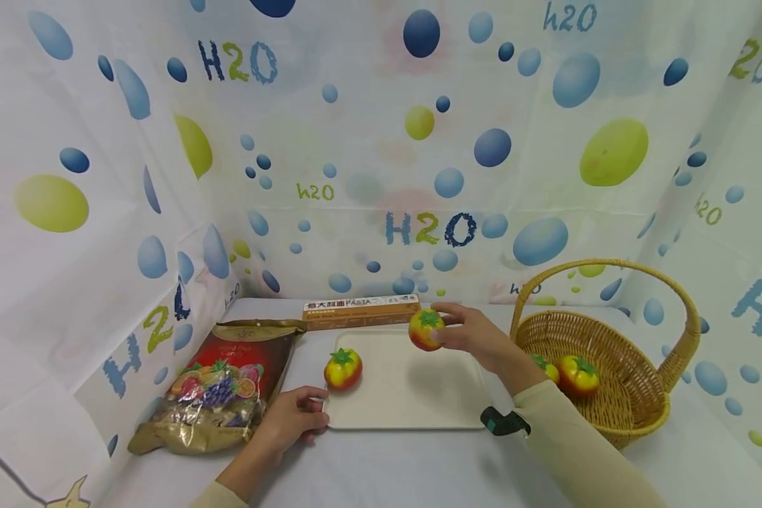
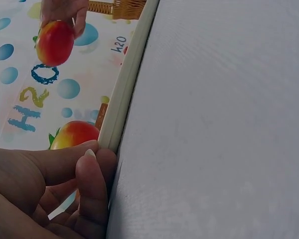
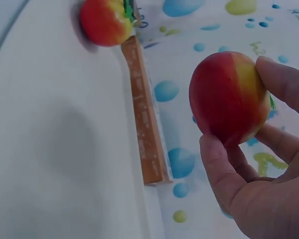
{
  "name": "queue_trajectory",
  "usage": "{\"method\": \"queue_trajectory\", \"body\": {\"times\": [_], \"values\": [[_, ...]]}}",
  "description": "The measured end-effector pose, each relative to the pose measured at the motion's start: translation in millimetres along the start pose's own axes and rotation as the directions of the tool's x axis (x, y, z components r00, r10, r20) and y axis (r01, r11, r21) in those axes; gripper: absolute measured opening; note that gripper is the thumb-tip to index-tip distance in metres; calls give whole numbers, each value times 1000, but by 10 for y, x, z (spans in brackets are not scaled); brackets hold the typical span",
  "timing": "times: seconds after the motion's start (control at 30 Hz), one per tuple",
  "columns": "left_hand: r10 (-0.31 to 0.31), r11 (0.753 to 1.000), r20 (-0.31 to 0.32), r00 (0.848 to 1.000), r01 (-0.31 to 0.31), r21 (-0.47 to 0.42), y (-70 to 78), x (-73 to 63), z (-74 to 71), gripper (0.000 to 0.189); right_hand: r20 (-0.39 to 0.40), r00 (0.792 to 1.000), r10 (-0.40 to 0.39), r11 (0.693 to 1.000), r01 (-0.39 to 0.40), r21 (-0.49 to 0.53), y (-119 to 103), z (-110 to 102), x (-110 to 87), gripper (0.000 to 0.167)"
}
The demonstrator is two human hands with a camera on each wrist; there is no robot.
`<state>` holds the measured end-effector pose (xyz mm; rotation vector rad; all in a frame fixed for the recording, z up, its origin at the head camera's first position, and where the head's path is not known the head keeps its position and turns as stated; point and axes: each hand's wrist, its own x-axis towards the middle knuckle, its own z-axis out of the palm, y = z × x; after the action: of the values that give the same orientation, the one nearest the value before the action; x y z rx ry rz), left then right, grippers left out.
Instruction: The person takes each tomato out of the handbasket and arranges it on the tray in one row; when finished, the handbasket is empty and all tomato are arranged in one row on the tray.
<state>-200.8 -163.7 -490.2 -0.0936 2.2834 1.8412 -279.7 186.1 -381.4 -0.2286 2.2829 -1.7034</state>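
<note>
A plain, pale beige sleeve (image 1: 584,441) filled the lower right of the head view, its cuff ending near the wrist; a matching sleeve (image 1: 219,497) showed at the bottom edge, left of centre. A black band (image 1: 513,424) with a dark green patch (image 1: 492,420) stuck out beside the first cuff.

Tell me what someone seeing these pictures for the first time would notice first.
Probably the red-and-yellow fruit that the person's right hand holds up above the pale tray, while the left hand grips the tray near its front-left corner. Next might come the wicker basket on the right, with two similar fruits inside, and the shiny red-and-gold bag on the left.
</note>
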Motion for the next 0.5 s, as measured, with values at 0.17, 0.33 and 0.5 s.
{"method": "queue_trajectory", "body": {"times": [0.17,0.33,0.5], "values": [[15,1000,15,1000,-15,-6,12,0,-3,41,-19,998,52,998,-51,21,38,159,123,70],[20,1000,16,1000,-20,7,13,1,-1,42,-29,996,88,995,-87,55,53,297,201,69],[8,1000,15,1000,-9,20,13,-13,-13,43,-15,995,101,995,-101,27,73,422,251,69]]}}
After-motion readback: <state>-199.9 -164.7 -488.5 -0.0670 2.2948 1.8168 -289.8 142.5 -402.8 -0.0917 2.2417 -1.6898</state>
